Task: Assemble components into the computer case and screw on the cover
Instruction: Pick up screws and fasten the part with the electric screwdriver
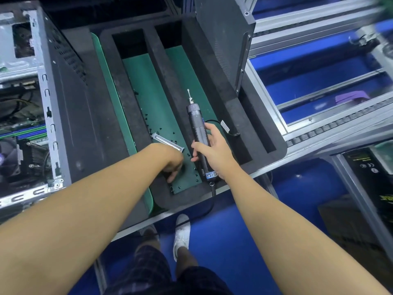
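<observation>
The right hand [212, 152] grips a dark electric screwdriver [196, 122] around the lower half of its barrel, fingers wrapped on the far side and thumb on the near side. The bit points away from the person. A small label [211, 174] sits on the tool's end just below the right wrist; its print is too small to read. The tool's black cable [212, 189] hangs down from that end.

The left hand [173, 163], just beside the right one, reaches down with fingers bent onto a green mat [148, 81] inside a black foam tray [161, 67]. Whether it has pinched anything cannot be told. Small black screws [188, 154] lie scattered on the mat around and between the two hands. A silver metal bracket [168, 142] lies just beyond the left wrist.

Beyond the right hand's fingers a thin wire carries a white tag [224, 125], its text illegible.

The open computer case [61, 103] stands well to the left of the left arm, its inner parts showing. A dark cover panel [221, 39] stands upright far beyond the right hand. To the right of the right arm is a black box [370, 167] with yellow-green markings that cannot be read.
</observation>
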The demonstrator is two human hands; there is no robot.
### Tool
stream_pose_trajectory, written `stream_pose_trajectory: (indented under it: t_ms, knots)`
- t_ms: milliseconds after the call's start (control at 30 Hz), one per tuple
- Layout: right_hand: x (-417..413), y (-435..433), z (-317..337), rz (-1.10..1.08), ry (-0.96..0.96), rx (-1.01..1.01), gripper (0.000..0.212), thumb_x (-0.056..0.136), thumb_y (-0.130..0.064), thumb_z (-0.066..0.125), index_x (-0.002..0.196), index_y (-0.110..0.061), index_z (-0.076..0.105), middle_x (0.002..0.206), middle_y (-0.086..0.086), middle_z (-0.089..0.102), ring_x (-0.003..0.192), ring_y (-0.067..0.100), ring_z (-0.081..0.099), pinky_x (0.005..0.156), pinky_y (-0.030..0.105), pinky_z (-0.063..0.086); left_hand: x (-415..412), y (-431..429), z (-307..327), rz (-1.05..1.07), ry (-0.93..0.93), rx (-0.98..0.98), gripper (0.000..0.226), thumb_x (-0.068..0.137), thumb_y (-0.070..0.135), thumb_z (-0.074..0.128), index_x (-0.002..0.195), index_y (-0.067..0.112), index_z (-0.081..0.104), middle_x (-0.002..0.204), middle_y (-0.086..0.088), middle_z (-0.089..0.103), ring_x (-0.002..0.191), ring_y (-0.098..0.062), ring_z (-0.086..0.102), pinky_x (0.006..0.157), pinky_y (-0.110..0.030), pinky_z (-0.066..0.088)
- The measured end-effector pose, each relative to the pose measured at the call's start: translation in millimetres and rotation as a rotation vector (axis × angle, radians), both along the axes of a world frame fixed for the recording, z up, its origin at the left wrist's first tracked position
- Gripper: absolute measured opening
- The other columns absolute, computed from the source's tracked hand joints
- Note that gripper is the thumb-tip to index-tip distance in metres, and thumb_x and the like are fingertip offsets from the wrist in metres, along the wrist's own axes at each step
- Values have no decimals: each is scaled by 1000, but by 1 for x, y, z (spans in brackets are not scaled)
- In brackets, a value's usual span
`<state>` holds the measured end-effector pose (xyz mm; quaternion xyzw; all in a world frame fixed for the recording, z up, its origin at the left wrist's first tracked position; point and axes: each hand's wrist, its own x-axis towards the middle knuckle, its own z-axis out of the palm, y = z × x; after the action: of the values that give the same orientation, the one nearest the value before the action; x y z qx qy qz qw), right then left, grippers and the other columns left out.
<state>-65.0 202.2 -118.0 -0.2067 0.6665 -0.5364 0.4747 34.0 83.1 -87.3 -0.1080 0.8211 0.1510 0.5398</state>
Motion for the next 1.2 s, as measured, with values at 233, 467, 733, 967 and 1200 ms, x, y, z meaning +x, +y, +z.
stream_pose_trajectory:
  t_ms: [233,467,733,967,1200]
  knots:
    - [0,0,-2,-10,-4,2,62,92,2,64,146,-15,39,97,13,56,63,17,60,68,40,61,-2,24,-49,-173,-109,13,26,93,3,49,100,18,68,106,-10,59,90,-31,55,79,-34,46]
    - [-1,0,-1,-13,-9,-1,63,93,3,63,148,-13,38,98,17,56,64,16,61,68,38,60,-1,10,-49,94,109,-175,32,92,8,49,122,7,59,116,-10,61,93,-30,59,74,-37,49]
    - [0,-1,2,-16,6,-7,59,94,5,61,146,-9,39,96,20,56,65,17,58,67,38,61,-4,-32,-35,391,430,-314,31,89,1,53,117,10,64,113,-15,59,96,-37,63,76,-42,52]
    - [0,0,4,-26,16,-2,61,93,5,62,148,-10,39,96,20,57,67,18,59,68,40,62,1,-25,-32,249,399,-358,25,94,9,50,115,17,62,112,-7,61,86,-30,56,75,-41,50]
    - [0,0,4,-34,12,10,62,93,5,63,148,-11,40,96,21,59,66,17,61,69,42,63,6,-11,-47,104,399,-173,41,94,24,55,135,29,54,124,-1,45,113,-28,56,73,-43,50]
